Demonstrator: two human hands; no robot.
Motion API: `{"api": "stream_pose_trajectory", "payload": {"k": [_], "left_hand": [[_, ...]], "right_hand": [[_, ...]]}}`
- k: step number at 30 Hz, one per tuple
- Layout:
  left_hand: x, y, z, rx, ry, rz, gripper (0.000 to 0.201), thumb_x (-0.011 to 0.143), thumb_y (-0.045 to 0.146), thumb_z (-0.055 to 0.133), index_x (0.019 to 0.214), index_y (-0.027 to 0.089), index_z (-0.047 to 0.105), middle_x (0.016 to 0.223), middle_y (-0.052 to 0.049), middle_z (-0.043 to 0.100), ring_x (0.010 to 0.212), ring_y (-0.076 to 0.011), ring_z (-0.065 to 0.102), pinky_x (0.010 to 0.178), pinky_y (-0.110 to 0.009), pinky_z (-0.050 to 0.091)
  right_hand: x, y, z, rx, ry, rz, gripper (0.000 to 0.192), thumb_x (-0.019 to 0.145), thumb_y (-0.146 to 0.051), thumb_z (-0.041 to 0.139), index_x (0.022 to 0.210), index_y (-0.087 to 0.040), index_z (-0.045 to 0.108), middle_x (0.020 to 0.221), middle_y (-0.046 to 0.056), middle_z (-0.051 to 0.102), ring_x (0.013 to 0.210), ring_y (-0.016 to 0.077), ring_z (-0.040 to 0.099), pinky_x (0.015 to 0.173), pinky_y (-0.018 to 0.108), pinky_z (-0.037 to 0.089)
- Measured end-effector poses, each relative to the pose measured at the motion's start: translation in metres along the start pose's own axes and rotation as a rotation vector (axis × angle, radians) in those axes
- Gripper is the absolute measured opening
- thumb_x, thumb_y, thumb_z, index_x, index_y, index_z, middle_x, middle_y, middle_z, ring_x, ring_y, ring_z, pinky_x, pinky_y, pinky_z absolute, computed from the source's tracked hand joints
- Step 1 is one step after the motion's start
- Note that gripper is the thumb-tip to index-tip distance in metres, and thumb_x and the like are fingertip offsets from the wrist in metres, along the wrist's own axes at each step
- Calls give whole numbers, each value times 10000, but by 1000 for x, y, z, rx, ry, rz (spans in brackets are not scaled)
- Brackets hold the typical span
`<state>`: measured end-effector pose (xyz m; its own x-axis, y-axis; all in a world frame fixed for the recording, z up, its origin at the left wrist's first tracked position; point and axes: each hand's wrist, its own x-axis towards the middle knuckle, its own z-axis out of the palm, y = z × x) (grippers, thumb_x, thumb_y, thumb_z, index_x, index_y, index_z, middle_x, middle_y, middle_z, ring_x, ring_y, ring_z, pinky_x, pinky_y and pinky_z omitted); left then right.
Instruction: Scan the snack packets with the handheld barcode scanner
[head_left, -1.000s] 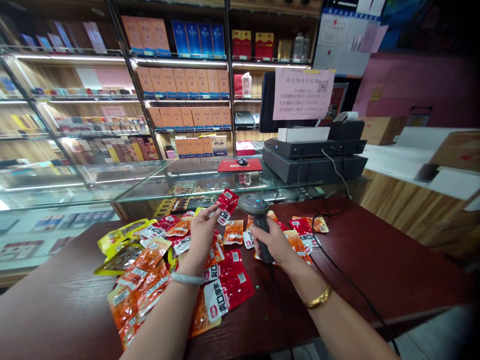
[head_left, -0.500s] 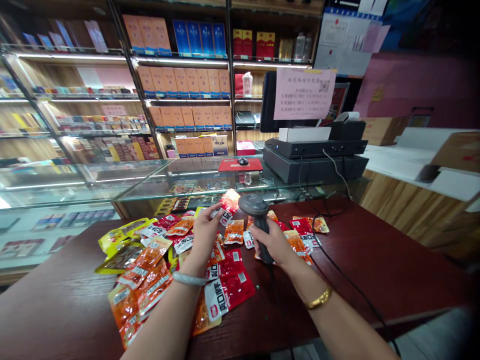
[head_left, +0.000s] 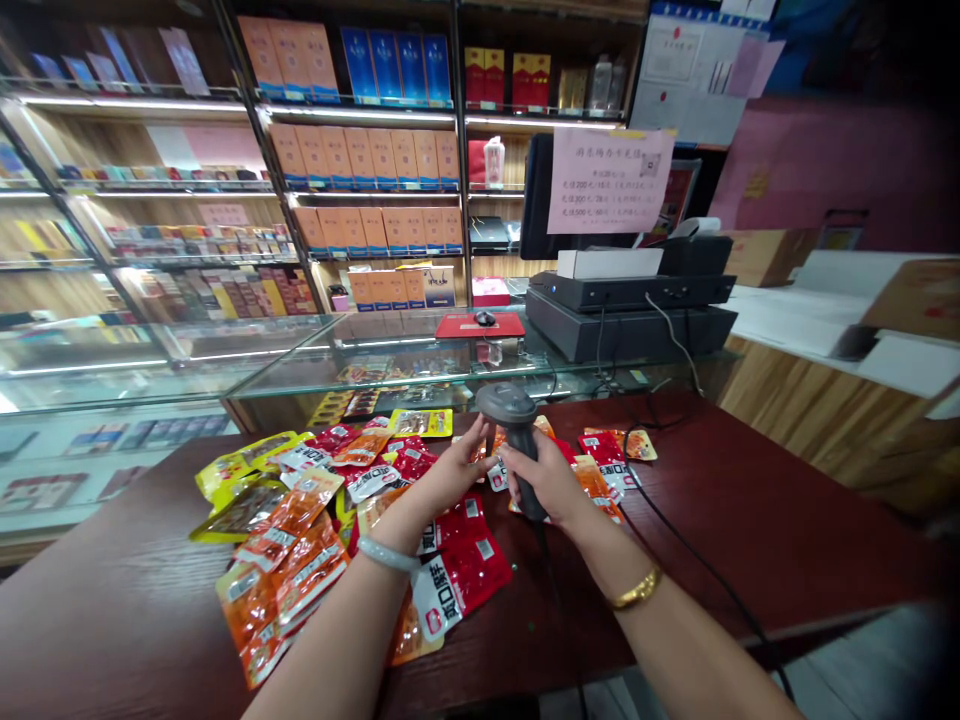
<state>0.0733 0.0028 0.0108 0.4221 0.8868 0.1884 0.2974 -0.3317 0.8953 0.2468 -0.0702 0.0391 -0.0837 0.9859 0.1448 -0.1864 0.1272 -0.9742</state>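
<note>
1. Barcode scanner [head_left: 516, 440]: upright in the right hand [head_left: 547, 482], head well above the bench [head_left: 750, 520], window facing away from the camera. The right fingers are wrapped tight round the grip; its black cable [head_left: 675, 545] trails off to the right across the wood.

2. Left hand [head_left: 454, 470]: just left of the scanner, palm open, fingers spread loosely, nothing clearly pinched. It hovers over or rests on packets beside the scanner; contact cannot be told.

3. Snack packets, left heap [head_left: 300, 540]: orange, red and yellow sachets overlapping, with a large red one [head_left: 461, 585] nearest the camera. This is by far the bigger pile.

4. Snack packets, right group [head_left: 607, 465]: a few red and orange ones lying flat just beyond the right hand, apart from the heap.

5. Judgement on progress: if the small right group is the scanned lot, only a minor share is through and most of the heap is left. No packet is in front of the scanner at this moment.

6. Surroundings: a glass display counter [head_left: 300, 375] behind the bench, a till with printer [head_left: 630, 300] and pink notice [head_left: 607, 180], and shelves of boxed goods [head_left: 367, 160].
</note>
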Motion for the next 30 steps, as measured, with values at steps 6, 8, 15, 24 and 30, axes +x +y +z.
{"api": "stream_pose_trajectory", "payload": {"k": [6,8,15,24,30], "left_hand": [[-8,9,-18,954,122,-193,620,957,429,612,1502,135,582,1403,-225,692,1358,-363,612,1187,-482,387],[-12,13,-20,1101,141,-240,620,971,565,555,1334,82,695,1308,-258,717,1314,-397,620,1180,-503,373],[-9,8,-10,1178,91,-285,786,875,779,573,1252,111,743,1392,-262,653,1387,-427,526,1244,-541,259],[1,3,-13,687,273,-354,315,905,370,709,1142,175,639,1086,-151,777,1080,-315,720,895,-372,501],[7,-6,-22,88,554,-258,300,779,353,799,948,209,597,859,-49,753,790,-242,715,716,-313,495]], "right_hand": [[0,2,0,-6,-1,1,474,797,-553,764,1048,-225,531,489,-97,577,363,121,476,395,233,442],[-1,2,-1,-5,-1,5,462,798,-547,761,1033,-228,523,479,-99,572,359,120,471,393,231,438],[-1,-1,2,-7,-10,5,473,786,-531,754,1058,-223,520,462,-108,559,355,118,460,392,232,434],[0,5,1,-20,-2,16,474,807,-547,767,1052,-225,520,460,-103,567,352,123,472,390,234,435],[-3,6,2,-9,-44,2,428,831,-513,754,1060,-225,533,466,-102,571,365,118,475,398,231,433]]}}
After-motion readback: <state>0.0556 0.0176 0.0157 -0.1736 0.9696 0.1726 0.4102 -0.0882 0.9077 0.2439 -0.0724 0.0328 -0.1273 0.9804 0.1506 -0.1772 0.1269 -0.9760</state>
